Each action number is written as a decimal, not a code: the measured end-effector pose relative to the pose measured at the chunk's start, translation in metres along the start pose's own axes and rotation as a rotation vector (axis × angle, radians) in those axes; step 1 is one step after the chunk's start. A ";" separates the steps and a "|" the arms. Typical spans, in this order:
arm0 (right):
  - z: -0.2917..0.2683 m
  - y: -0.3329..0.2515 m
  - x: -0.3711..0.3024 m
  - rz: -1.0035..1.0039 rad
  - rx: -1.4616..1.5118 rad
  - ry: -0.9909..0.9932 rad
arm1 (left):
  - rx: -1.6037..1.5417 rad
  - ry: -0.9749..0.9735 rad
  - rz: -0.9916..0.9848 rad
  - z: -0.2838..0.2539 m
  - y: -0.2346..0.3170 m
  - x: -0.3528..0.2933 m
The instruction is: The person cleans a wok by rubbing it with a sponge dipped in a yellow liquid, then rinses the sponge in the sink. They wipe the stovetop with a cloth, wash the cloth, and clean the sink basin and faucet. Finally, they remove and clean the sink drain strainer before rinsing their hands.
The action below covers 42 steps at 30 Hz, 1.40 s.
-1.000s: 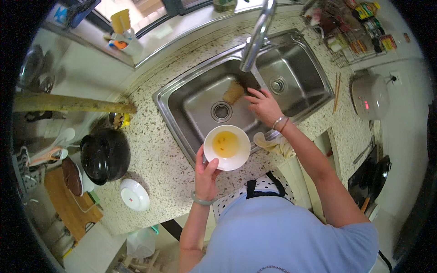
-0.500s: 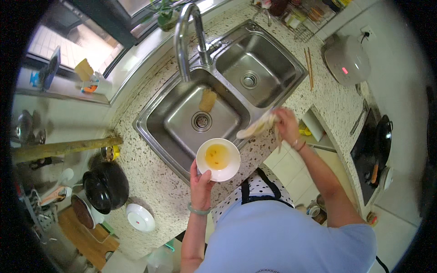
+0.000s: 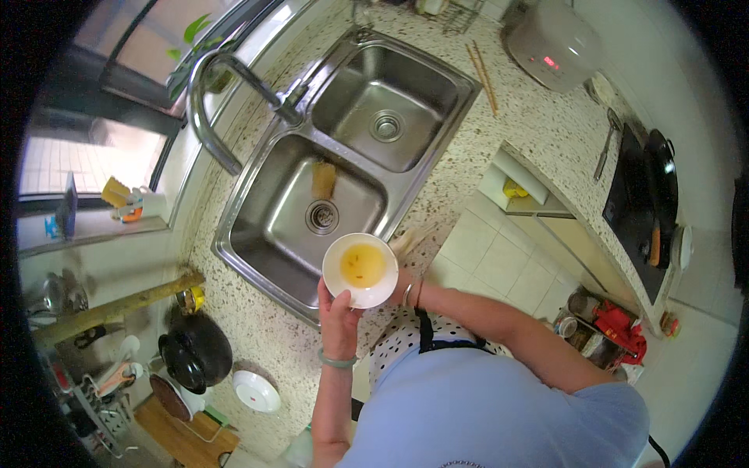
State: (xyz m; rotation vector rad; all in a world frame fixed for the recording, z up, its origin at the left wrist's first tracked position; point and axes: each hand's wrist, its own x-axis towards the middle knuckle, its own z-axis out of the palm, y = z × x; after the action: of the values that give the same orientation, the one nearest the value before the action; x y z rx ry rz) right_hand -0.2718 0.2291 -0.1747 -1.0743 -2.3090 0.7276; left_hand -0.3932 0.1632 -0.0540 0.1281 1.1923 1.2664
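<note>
My left hand (image 3: 340, 326) grips a white bowl (image 3: 332, 273) by its near edge, thumb on the rim. Yellow liquid (image 3: 363, 265) with a few small darker bits lies in the bowl, which is held over the counter at the sink's front edge. Close by the bowl's right side is my right hand (image 3: 402, 290), its fingers mostly hidden behind the bowl. A pale cloth (image 3: 407, 240), blurred, sticks out past the bowl from that hand. Beyond the bowl, a tan sponge-like pad (image 3: 323, 180) rests in the near basin, beside the drain.
The double steel sink (image 3: 269, 183) has a curved tap (image 3: 204, 129) at its left. A black pot (image 3: 199, 355), a small white plate (image 3: 256, 391) and a wooden board (image 3: 175, 429) are on the left. Chopsticks (image 3: 484, 78), a rice cooker (image 3: 550, 43) and a wok (image 3: 662, 179) stand right.
My right hand has swung leftward with the cloth, from the counter's edge to beside and behind the bowl. The left hand keeps hold of the bowl. The whole view has turned slightly.
</note>
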 end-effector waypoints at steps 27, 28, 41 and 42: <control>-0.256 -0.034 -0.512 0.681 0.977 1.494 | 0.634 -1.003 -0.465 0.222 -0.257 -0.221; -0.259 -0.045 -0.535 0.686 0.925 1.614 | 0.688 -1.067 -0.506 0.231 -0.276 -0.239; -0.217 -0.220 -0.772 0.685 0.954 2.505 | 1.176 -1.662 -0.934 0.277 -0.457 -0.452; -0.216 -0.229 -0.785 0.687 0.931 2.552 | 1.208 -1.677 -0.976 0.284 -0.474 -0.466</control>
State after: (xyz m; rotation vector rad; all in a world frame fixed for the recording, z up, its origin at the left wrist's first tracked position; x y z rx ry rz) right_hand 0.1889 -0.4649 -0.0277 -0.9010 0.5416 0.0576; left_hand 0.2043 -0.2312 0.0467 1.0712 0.1652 -0.6606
